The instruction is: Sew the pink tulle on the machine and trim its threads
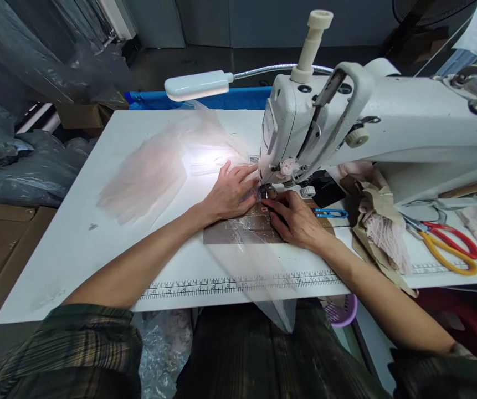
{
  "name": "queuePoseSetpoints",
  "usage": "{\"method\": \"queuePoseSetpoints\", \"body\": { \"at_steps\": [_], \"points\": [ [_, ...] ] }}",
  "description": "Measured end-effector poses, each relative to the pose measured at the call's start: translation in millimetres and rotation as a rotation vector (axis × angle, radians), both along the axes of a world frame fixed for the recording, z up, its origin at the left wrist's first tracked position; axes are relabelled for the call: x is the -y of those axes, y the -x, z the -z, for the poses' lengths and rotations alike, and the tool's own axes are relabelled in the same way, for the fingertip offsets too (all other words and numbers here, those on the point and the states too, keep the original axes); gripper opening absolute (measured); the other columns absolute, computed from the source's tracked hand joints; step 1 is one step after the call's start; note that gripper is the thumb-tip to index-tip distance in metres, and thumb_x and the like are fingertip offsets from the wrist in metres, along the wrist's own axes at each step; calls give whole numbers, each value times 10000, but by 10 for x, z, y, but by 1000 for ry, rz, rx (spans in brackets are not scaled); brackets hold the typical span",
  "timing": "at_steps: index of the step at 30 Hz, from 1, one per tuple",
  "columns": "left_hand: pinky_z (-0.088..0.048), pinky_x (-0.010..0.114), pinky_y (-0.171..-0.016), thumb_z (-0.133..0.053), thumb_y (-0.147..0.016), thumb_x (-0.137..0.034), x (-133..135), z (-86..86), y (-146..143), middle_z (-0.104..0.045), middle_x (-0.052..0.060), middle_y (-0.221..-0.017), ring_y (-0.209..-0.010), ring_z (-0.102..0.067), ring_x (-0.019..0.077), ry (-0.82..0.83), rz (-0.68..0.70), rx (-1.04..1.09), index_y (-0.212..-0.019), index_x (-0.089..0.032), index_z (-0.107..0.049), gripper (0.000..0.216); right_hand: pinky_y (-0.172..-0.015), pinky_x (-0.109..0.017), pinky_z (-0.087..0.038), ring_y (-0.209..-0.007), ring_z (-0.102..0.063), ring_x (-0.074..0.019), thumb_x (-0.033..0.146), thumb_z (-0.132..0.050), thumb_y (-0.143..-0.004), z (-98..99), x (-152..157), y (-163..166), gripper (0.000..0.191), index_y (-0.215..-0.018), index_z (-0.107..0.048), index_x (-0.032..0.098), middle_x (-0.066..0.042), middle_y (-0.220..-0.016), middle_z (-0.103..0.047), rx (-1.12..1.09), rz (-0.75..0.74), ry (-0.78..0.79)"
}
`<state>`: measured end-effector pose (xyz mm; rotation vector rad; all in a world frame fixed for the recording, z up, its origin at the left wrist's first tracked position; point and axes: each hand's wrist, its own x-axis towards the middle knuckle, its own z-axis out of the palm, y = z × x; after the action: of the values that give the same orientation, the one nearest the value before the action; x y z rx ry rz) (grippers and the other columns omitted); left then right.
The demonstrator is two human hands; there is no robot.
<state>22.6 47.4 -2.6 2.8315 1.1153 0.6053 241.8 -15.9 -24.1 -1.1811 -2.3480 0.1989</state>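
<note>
My left hand (234,191) lies flat, fingers spread, on sheer pale pink tulle (147,172) just left of the presser foot (268,192) of a white sewing machine (288,116). Close to the right of the foot, my right hand (298,219) has its fingers curled at the tulle's edge, seeming to grip it; its fingertips are partly hidden. The tulle spreads over the table to the left and hangs off the front edge toward my lap. Beneath it, a brown plate (242,228) covers the machine bed. Blue thread snips (332,213) lie beyond my right hand.
A lamp (199,86) on a bendable neck lights the white table (55,255). Ruler tape (230,285) runs along the front edge. At right are scissors (454,246) with red and yellow handles and crumpled brown paper (371,244) with pink fabric. A purple basket (344,311) sits below.
</note>
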Motion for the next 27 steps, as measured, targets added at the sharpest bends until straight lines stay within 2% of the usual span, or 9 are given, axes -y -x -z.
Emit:
{"method": "queuePoseSetpoints", "body": {
  "at_steps": [3, 6, 15, 19, 21, 25, 27],
  "points": [
    [-310, 497, -1092, -471, -848, -161, -3, 41, 17, -710, 55, -1072, -948, -630, 203, -75, 126, 39, -958, -216, -694, 255, -829, -467, -528, -983, -539, -299, 282, -467, -967, 1, 6, 2, 381, -1284, -630, 147, -172, -1061, -537, -1, 2, -6],
    [-356, 457, -1060, -475, -789, -102, -20, 67, 31, -745, 7, -989, -836, -655, 171, -47, 239, 24, -886, -241, -717, 296, -819, -472, -527, -977, -537, -304, 274, -460, -969, -6, 13, 14, 386, -1279, -632, 123, -182, -1052, -543, -3, 0, -18],
    [-397, 418, -1028, -461, -828, -99, -73, 120, 44, -742, 27, -1034, -947, -671, 171, -9, 201, 54, -955, -231, -727, 323, -841, -472, -522, -944, -541, -301, 247, -454, -972, -33, 29, 35, 367, -1242, -648, 91, -187, -1033, -559, -7, -7, -34],
    [-410, 378, -1007, -438, -858, -105, -104, 15, 70, -728, 29, -1057, -981, -652, 163, 15, 184, 20, -1000, -224, -722, 339, -925, -468, -524, -1037, -562, -294, 250, -478, -970, -54, 59, -40, 357, -1281, -629, 159, -171, -1112, -548, -60, -31, 65],
    [-415, 376, -984, -424, -872, -123, -77, -122, 78, -716, 48, -1055, -963, -641, 175, 12, 107, -48, -1010, -202, -718, 334, -957, -463, -521, -1073, -578, -286, 241, -479, -966, -88, 69, -86, 352, -1280, -627, 184, -161, -1154, -551, -86, -38, 119],
    [-443, 361, -755, -358, -958, -274, 79, -398, 53, -668, 124, -924, -849, -617, 239, 42, -298, -318, -917, -114, -698, 378, -919, -421, -545, -1041, -626, -259, 211, -486, -961, -282, 127, -175, 319, -1234, -649, 188, -139, -1157, -610, -140, -80, 191],
    [-415, 355, -684, -330, -973, -316, 132, -440, 26, -636, 158, -875, -815, -600, 263, 76, -406, -472, -880, -84, -678, 428, -847, -372, -561, -978, -651, -228, 198, -502, -959, -456, 232, -225, 305, -1227, -647, 209, -107, -1104, -655, -206, -138, 216]
  ]
}}
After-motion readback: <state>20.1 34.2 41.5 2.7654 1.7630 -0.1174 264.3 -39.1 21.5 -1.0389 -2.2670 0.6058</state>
